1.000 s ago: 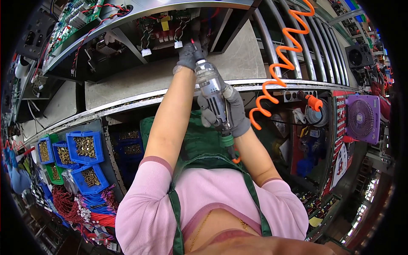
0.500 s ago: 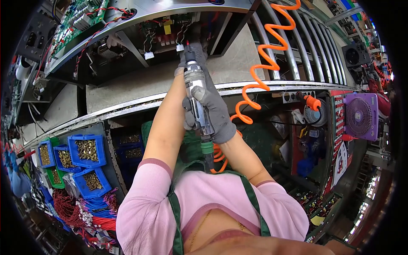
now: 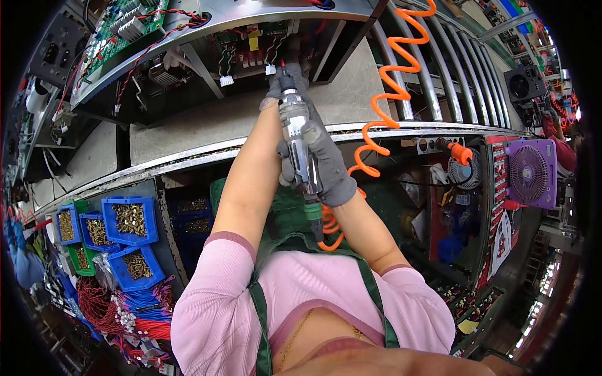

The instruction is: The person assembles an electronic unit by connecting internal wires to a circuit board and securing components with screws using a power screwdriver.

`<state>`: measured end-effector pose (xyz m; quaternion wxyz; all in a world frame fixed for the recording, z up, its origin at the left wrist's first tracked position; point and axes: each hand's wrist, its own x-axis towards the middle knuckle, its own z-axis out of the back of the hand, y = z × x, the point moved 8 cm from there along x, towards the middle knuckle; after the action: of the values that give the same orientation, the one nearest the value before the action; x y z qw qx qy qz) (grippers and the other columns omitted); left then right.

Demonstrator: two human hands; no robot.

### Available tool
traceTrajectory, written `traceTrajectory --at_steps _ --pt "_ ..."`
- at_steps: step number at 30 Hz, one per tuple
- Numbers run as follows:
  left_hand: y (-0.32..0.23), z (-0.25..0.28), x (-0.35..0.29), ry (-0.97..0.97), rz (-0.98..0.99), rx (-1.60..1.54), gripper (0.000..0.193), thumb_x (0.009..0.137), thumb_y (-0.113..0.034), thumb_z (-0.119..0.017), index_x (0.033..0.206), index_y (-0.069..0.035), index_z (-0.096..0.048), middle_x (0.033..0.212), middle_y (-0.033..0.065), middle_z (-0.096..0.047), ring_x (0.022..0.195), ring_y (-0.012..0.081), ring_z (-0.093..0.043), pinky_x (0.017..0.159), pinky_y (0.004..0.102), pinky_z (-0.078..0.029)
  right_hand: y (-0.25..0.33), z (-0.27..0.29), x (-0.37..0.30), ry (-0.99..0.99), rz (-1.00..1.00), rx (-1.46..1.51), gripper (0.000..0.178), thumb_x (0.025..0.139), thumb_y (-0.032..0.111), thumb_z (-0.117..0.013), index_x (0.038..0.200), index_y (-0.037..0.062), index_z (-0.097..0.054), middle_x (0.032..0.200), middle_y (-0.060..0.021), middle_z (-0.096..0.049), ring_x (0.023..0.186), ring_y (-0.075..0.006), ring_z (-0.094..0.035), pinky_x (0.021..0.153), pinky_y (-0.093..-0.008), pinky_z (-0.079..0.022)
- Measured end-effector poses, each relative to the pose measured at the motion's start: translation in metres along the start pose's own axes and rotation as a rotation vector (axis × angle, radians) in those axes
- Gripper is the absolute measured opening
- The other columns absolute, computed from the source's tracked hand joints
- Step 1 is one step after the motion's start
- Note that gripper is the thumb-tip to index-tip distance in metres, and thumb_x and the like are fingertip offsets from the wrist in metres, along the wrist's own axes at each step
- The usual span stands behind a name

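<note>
One grey counter (image 3: 188,128) runs across the far side, bearing the open metal chassis (image 3: 251,12) in front of the worker. To the right stands one purple fan (image 3: 532,174). One orange coiled hose (image 3: 404,96) hangs right of the chassis. On the left are four blue bins (image 3: 133,239) of small brass-coloured fasteners and one lit green bin (image 3: 84,271).

One silver power driver (image 3: 295,122) lies between the forearms, pointing far, its tip at the chassis opening. The gloved right hand (image 3: 326,163) is wrapped firmly around its body. The gloved left hand (image 3: 274,88) is beside the tip, partly hidden; I cannot tell whether its grip is clenched or released.

The step in hand appears to be lining up the driver at the opening; the next move seems to call for a steady, straight bit, clear of the two white plugs (image 3: 226,81) dangling just left.
</note>
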<state>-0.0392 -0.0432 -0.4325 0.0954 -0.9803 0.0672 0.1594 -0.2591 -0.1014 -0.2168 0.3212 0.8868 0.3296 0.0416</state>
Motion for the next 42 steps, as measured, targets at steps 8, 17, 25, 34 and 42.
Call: traceTrajectory --at_steps 8,17,25,34,42 --pt "-0.024 -0.114 -0.161 0.208 -0.631 1.414 0.013 0.09 -0.012 -0.058 0.096 0.0 -0.062 0.085 0.0107 -0.066 0.073 0.0226 -0.064 0.067 0.0285 -0.055 0.008 0.041 -0.057 -0.096 0.015 -0.09 0.101 0.076 0.013 -0.071 0.15 0.0256 -0.003 0.106 -0.0136 -0.051 0.069 -0.0204 -0.061 0.05 -0.0355 -0.056" --pt "-0.005 -0.061 -0.146 -0.133 0.044 0.368 0.019 0.087 -0.011 -0.065 0.101 0.001 -0.06 0.085 0.0065 -0.06 0.062 0.0082 -0.052 0.044 0.0124 -0.04 0.013 0.072 -0.076 -0.195 -0.074 -0.297 0.106 0.069 0.017 -0.07 0.151 0.0221 -0.003 0.121 -0.0136 -0.043 0.075 -0.0196 -0.058 0.049 -0.0341 -0.055" --pt "-0.006 -0.084 -0.144 0.011 0.059 0.403 0.018 0.09 -0.017 -0.062 0.097 -0.001 -0.061 0.075 0.0012 -0.054 0.057 0.0049 -0.045 0.041 0.0154 -0.034 0.019 0.081 -0.078 -0.22 -0.132 -0.397 0.1 0.073 0.015 -0.065 0.151 0.0223 -0.003 0.114 -0.0159 -0.047 0.07 -0.0195 -0.059 0.049 -0.0334 -0.054" --pt "-0.028 -0.104 -0.157 -0.226 0.014 1.106 0.028 0.089 -0.036 -0.059 0.09 -0.011 -0.071 0.061 -0.0073 -0.05 0.048 0.0027 -0.035 0.041 0.0174 -0.026 0.016 0.087 -0.082 -0.208 -0.195 -0.434 0.1 0.072 0.015 -0.066 0.151 0.0208 -0.005 0.113 -0.0135 -0.048 0.069 -0.0185 -0.06 0.048 -0.0315 -0.053" --pt "-0.032 -0.115 -0.158 -0.118 0.017 1.241 0.03 0.09 -0.039 -0.056 0.086 -0.014 -0.072 0.064 -0.0081 -0.051 0.053 0.003 -0.036 0.046 0.0184 -0.028 0.02 0.084 -0.081 -0.213 -0.237 -0.5 0.1 0.071 0.016 -0.068 0.151 0.0201 -0.008 0.113 -0.0141 -0.051 0.066 -0.0182 -0.06 0.048 -0.0309 -0.053"
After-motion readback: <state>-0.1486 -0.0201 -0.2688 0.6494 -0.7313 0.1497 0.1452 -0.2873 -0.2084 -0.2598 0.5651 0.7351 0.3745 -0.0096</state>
